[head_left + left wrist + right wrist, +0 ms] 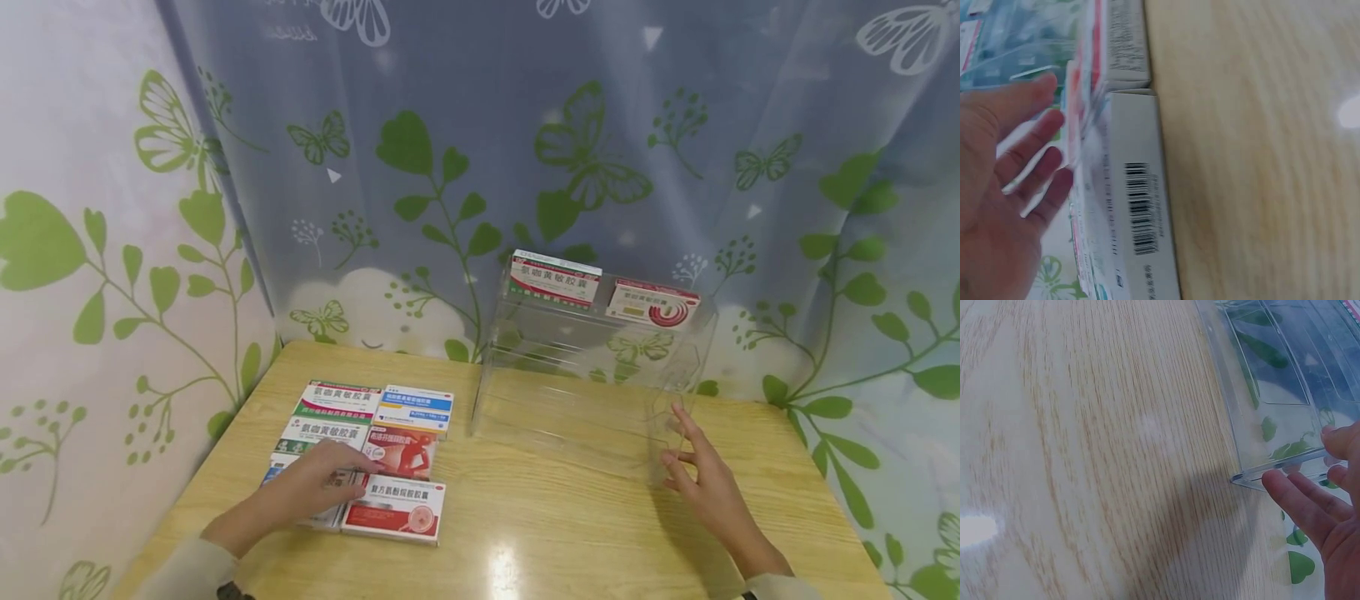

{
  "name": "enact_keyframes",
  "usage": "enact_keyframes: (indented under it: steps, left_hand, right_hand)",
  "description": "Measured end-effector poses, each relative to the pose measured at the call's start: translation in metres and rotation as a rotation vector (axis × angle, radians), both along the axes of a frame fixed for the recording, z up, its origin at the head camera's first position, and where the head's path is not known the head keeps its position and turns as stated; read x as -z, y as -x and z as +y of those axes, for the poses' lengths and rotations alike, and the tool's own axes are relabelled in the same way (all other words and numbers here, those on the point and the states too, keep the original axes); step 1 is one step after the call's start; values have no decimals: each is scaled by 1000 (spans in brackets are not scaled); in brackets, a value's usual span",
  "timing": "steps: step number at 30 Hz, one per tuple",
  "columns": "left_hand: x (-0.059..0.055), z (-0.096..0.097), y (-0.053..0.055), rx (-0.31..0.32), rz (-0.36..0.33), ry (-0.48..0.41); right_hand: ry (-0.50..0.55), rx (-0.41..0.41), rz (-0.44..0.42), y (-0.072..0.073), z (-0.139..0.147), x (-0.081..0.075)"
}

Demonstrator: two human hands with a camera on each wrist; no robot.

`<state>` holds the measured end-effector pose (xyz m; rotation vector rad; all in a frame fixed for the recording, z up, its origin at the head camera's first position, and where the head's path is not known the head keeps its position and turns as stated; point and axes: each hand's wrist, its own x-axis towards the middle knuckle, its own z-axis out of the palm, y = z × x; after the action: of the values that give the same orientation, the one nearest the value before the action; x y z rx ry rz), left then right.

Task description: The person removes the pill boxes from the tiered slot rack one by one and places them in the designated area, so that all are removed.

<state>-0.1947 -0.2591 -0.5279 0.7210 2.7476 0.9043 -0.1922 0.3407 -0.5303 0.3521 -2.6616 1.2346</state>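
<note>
Medicine boxes lie in two columns on the left part of a table, among them a red-and-white box (pixel 393 512) at the near end, a red box (pixel 405 452) just behind it, and a blue, white and orange box (pixel 415 408) at the far end. A person's left hand (pixel 318 475) hovers low over the near boxes, released, its fingers loosely bent and the thumb apart from them. In the left column, a green-and-white box (pixel 318 433) sits in front of a red, green and white box (pixel 341 402).

Well to the right stands a clear tiered rack (pixel 562 408), bearing a white box with red and green bands (pixel 555 282) and a white box with a red ring design (pixel 651 304) side by side on its top tier. The person's right hand (pixel 701 475) is at the rack's right side panel, digits on both sides of it; whether they grip it cannot be told. Light sleeves (pixel 191 571) cover both forearms. Beneath lies the pale wooden table (pixel 540 517), and behind hangs a backdrop (pixel 480 67) printed with green leaves and butterflies
</note>
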Motion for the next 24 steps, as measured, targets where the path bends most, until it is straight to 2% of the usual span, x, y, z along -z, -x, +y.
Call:
enact_keyframes:
  steps: [4, 7, 13, 24]
  left_hand:
    - [7, 2, -5, 46, 140, 73]
    - [13, 2, -9, 53, 192, 99]
    - [18, -1, -12, 39, 186, 102]
    - [15, -6, -15, 33, 135, 62]
  right_hand:
    - [5, -3, 3, -1, 0, -1]
    - [7, -7, 6, -1, 0, -1]
    - [8, -10, 5, 0, 0, -1]
    - [4, -8, 7, 0, 0, 0]
